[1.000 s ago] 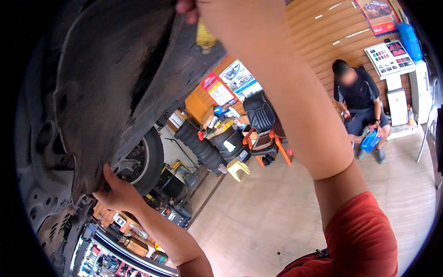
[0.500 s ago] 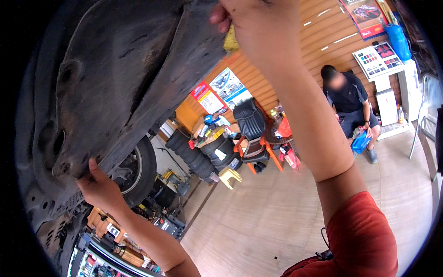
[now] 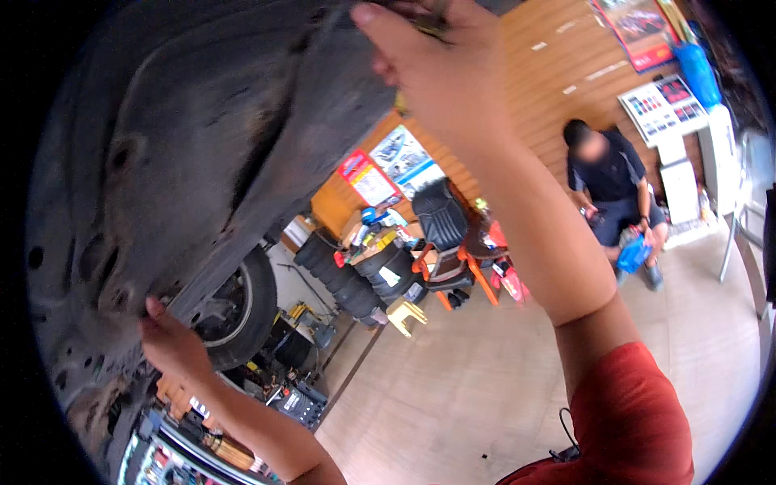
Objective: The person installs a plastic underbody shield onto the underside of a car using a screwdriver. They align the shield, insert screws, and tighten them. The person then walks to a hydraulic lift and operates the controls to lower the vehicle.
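Note:
The dark, dirt-stained underbody panel (image 3: pixel 202 137) of a raised vehicle fills the upper left. My left hand (image 3: pixel 174 343) is at its lower edge, thumb up against it and fingers curled round the edge, partly hidden. High up at the panel's right side, my right hand (image 3: pixel 440 73) has its thumb stretched across the surface. The other fingers bend around something dark and yellowish that blur keeps me from making out. A bit of yellow (image 3: pixel 401 103) shows just under this hand. Beyond my left hand is a wheel (image 3: pixel 260 311).
A seated person (image 3: pixel 610 178) holds a blue bag (image 3: pixel 634 255) at the right. Stacked tyres (image 3: pixel 331 271), a black chair (image 3: pixel 440 214) and a yellow stool (image 3: pixel 404 315) stand beyond my arms. A glass-fronted case (image 3: pixel 153 453) is at lower left.
My right hand has shifted slightly left and down, its thumb now reaching over the panel. The left hand has dropped a little along the edge. The view has moved slightly.

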Tool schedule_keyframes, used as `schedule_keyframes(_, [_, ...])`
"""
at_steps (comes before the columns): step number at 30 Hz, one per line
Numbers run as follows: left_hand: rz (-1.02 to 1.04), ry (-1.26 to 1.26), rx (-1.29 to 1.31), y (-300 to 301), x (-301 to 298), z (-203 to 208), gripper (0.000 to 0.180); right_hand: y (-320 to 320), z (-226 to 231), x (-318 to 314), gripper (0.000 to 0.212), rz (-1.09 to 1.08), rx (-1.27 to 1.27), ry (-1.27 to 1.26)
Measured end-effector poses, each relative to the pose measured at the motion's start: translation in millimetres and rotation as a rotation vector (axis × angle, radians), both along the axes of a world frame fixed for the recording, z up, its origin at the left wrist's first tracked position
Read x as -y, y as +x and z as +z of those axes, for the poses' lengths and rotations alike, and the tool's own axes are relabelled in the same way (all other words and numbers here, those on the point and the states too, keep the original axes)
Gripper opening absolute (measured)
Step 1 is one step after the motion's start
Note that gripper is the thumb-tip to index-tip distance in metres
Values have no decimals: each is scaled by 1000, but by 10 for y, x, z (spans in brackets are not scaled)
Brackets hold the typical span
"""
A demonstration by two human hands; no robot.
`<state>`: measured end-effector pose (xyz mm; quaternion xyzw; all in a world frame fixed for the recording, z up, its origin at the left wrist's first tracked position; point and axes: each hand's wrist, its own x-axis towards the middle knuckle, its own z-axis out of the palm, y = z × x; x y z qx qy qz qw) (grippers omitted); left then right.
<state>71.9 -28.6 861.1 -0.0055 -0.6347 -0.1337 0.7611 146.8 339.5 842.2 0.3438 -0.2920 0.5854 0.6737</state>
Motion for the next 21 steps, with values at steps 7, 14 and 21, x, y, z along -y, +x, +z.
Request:
schedule_keyframes(7, [-177,-76,-188,63,-211,-90,42,-145,83,258,32,-7,-64,63])
schedule_keyframes(14, [-126,-90,-260,98,-140,-17,43,25,197,668,26,-14,109,109])
schedule_keyframes(21, [-305,68,-215,92,-231,-6,42,-182,98,798,25,-32,15,132])
